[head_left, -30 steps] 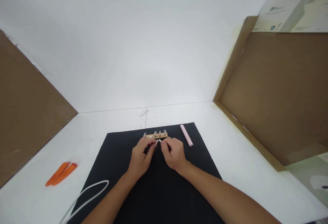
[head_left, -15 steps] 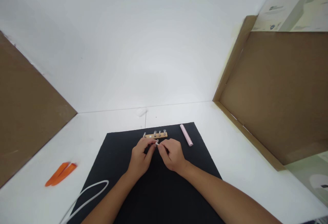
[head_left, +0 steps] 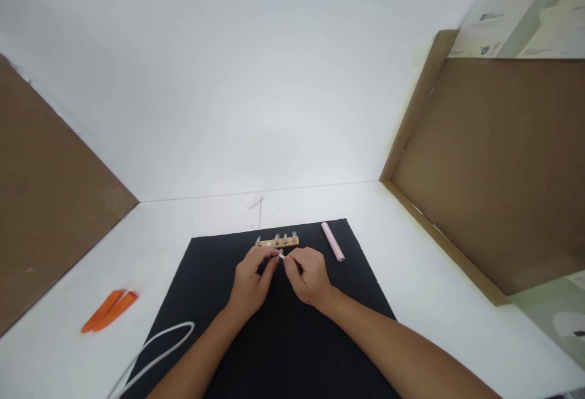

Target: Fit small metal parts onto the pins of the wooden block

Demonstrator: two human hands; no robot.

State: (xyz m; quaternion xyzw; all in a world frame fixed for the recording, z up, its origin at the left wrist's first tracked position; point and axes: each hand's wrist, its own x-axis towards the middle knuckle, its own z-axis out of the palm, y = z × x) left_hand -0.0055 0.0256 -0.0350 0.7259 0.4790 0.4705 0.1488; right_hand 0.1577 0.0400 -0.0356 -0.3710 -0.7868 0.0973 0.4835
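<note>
Over the black mat, my left hand pinches a small silvery piece between thumb and fingertips. My right hand is closed at the other side of that piece, thumb and forefinger together at its edge; what those fingertips hold is too small to make out. Just beyond the hands lies a narrow wooden strip carrying several small upright clear-and-metal pieces and one white round spot. My left fingers cover part of its near edge.
A pink tube lies at the mat's back right. An orange item rests on the white table at the left. A white cable loops over the mat's left edge. Brown panels stand at both sides, and a small translucent piece lies behind the mat.
My right fingertips have moved very slightly right, away from the left ones. Otherwise the hands and objects look the same.
</note>
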